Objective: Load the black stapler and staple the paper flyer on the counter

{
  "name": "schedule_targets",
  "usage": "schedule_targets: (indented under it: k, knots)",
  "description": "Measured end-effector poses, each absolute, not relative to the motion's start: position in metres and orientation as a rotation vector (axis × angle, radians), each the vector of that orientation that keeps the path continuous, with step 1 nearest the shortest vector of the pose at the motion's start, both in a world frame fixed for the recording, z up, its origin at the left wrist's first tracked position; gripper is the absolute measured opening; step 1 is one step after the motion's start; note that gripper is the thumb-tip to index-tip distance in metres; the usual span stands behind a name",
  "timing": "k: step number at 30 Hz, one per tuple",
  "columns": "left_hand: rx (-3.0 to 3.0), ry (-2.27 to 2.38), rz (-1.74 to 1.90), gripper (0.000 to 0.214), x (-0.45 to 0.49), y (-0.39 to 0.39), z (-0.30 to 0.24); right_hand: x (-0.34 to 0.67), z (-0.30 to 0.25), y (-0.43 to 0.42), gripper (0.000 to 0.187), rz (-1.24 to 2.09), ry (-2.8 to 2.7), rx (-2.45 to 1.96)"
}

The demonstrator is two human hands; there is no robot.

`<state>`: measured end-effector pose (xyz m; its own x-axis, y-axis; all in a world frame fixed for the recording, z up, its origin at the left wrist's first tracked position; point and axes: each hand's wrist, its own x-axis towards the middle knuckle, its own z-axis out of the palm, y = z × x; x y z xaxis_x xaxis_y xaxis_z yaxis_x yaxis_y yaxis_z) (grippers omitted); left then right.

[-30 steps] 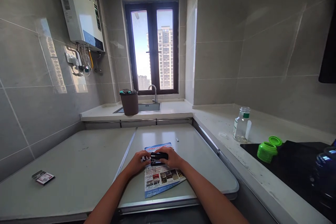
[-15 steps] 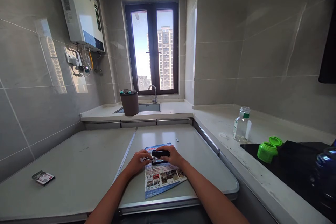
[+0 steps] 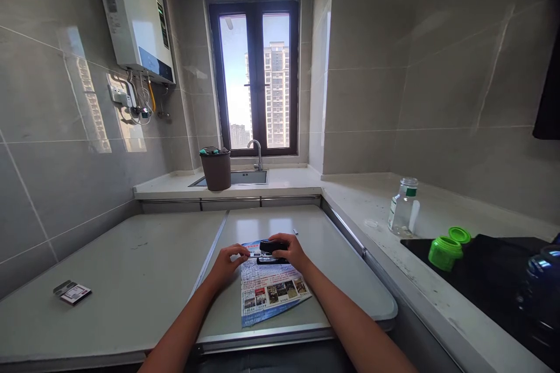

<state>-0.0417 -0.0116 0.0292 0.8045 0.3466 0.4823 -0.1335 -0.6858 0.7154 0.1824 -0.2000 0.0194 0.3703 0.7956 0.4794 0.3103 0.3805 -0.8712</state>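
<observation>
My right hand [image 3: 289, 250] is wrapped round a black stapler [image 3: 271, 247], whose upper arm stands raised from its base. The stapler is above a printed leaflet [image 3: 273, 280] with a blue border and small photos. My left hand [image 3: 230, 261] is just left of the stapler, thumb and fingertips pinched together by the leaflet's upper left edge; what they hold is too small to make out. Behind my right hand lies a small grey strip [image 3: 296, 232] on the folding table [image 3: 350, 291].
A small opened box [image 3: 75, 293] lies on the table's left half. On the right counter stand a glass bottle [image 3: 402, 210] and a green jar [image 3: 445, 253] with its lid open. A brown bucket [image 3: 216, 172] is beside the sink [image 3: 249, 177].
My left hand has moved slightly left, away from the stapler's front. My right hand has shifted slightly right and up, and the stapler's arm and base now appear further apart.
</observation>
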Motion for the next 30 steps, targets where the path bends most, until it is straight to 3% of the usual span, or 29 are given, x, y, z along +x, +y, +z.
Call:
schedule_targets:
  k: [7,19,30]
  knots:
    - [2.113,0.221,0.694,0.020,-0.043,-0.018,0.032,0.177,0.026,-0.205,0.050,0.521,-1.291,-1.154]
    - [2.202,0.104,0.500,0.056,-0.042,-0.021,0.022,0.161,0.017,-0.198,0.054,0.515,-1.607,-1.148]
    - [2.266,0.041,0.478,0.055,-0.042,-0.019,0.021,0.158,0.016,-0.198,0.055,0.512,-1.664,-1.203]
